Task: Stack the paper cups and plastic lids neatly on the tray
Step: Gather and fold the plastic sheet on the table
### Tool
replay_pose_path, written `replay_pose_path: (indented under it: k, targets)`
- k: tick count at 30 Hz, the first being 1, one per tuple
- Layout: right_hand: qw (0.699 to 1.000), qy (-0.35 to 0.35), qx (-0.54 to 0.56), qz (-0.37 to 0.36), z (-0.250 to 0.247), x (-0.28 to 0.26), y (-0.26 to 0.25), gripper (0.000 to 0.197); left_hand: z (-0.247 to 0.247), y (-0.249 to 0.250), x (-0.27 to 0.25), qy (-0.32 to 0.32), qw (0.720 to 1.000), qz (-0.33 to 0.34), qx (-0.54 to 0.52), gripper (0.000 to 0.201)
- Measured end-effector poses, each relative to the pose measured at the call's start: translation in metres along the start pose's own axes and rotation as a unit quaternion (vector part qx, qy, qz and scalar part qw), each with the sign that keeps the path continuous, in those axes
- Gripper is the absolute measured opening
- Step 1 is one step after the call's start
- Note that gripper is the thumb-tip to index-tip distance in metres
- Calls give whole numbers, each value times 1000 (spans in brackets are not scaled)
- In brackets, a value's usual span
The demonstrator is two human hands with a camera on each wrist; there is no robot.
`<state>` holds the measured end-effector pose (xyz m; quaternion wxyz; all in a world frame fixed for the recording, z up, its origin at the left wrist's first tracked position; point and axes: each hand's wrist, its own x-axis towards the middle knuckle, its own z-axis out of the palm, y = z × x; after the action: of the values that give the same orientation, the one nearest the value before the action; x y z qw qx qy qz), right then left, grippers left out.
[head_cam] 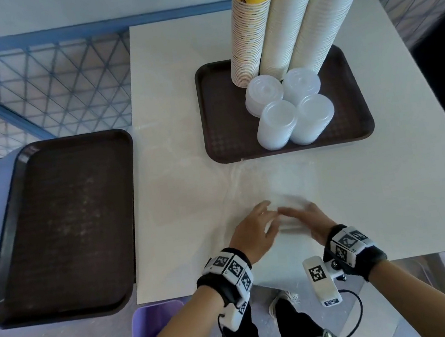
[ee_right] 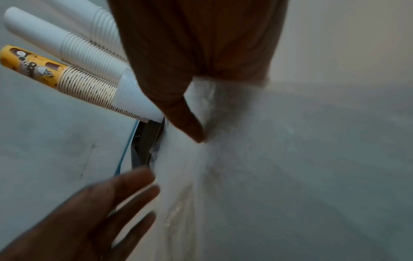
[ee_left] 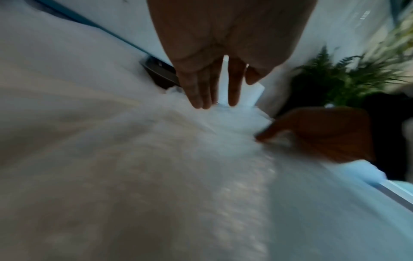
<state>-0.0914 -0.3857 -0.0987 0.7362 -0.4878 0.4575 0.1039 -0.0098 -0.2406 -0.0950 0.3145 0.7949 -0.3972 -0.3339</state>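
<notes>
Presently: three cup stacks (head_cam: 275, 20), tops cropped, and four lid stacks (head_cam: 289, 107) on tray (head_cam: 216, 129).
Left hand (head_cam: 255, 232) and right hand (head_cam: 307, 220) lie flat, fingers extended, on a blurred clear item (head_cam: 287, 217); second tray (head_cam: 62, 226) apart.

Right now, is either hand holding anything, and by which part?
Both the left hand and the right hand are on crumpled clear plastic wrap on the table; blur hides whether either grips it.

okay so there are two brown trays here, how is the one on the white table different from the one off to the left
The tray on the white table carries three tall cup stacks and four short lid stacks; the left tray carries nothing. The table tray sits farther from the person, the left tray nearer, on a lower lilac surface beside the table. The left tray's floor looks scuffed and dusty. Both are dark brown rectangles with rounded corners and raised rims.
</notes>
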Motion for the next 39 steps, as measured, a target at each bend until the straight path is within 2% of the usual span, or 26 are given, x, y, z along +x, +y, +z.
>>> replay_pose_path:
  k: [2, 4, 5, 7, 9, 10, 14, 15, 17, 20, 21, 23, 26, 28, 29, 33, 37, 39]
  targets:
    - [1000, 4, -1, -6, -2, 1, 1, 43, -16, -14, -1, 84, 996, -9, 12, 49]
    - [1000, -9, -10, -1, -4, 0, 1, 44, -34, -33, 3, 145, 986, -56, 66, 36]
    - [1000, -10, -14, 4, -5, 0, 0, 42, -43, -43, 6, 143, 980, -94, 99, 38]
    - [1000, -7, -12, 11, -8, 0, 0, 39, -58, -60, 14, 97, 971, -140, 165, 52]
    - [1000, -4, -10, 14, -11, -3, -2, 38, -68, -71, 19, 66, 962, -129, 231, 54]
    - [1000, -2, 0, 15, -13, -4, -2, 37, -70, -74, 19, 72, 961, -119, 241, 49]
    - [999, 16, 19, 23, -19, -5, -2, 37, -74, -82, 8, 148, 954, -148, 215, 14]
    - [999, 16, 18, 26, -20, -5, -2, 37, -74, -86, 3, 161, 955, -152, 196, 11]
    - [999, 12, 16, 30, -19, -6, -2, 37, -74, -87, -7, 207, 964, -139, 93, 7]
    - [999, -4, 14, 37, -12, -4, -3, 37, -72, -67, -25, 256, 963, -65, -52, 15]
    - [999, -11, 13, 40, -7, -4, -5, 37, -70, -56, -31, 243, 967, -32, -68, 20]
    - [999, -21, 13, 46, 2, -1, -5, 37, -62, -34, -42, 177, 981, 30, -77, 27]
    - [998, -22, 6, 53, 17, 2, -7, 34, -41, -15, -51, 66, 991, 111, -12, 11]
    - [998, -10, 10, 57, 22, 3, -8, 33, -27, -14, -50, 23, 989, 146, 20, 11]
    - [998, -11, 28, 62, 24, 1, -9, 39, -21, -15, -48, 7, 987, 158, 29, 14]
    - [994, -58, 77, 54, 23, -2, -13, 77, -8, -21, -41, -39, 978, 189, 84, 25]
    - [998, -46, 21, 46, 28, -3, -6, 74, -5, -17, -41, -112, 973, 167, 114, 27]
    - [999, -15, -34, 24, 31, 1, 2, 65, -5, -13, -44, -116, 975, 160, 104, 27]
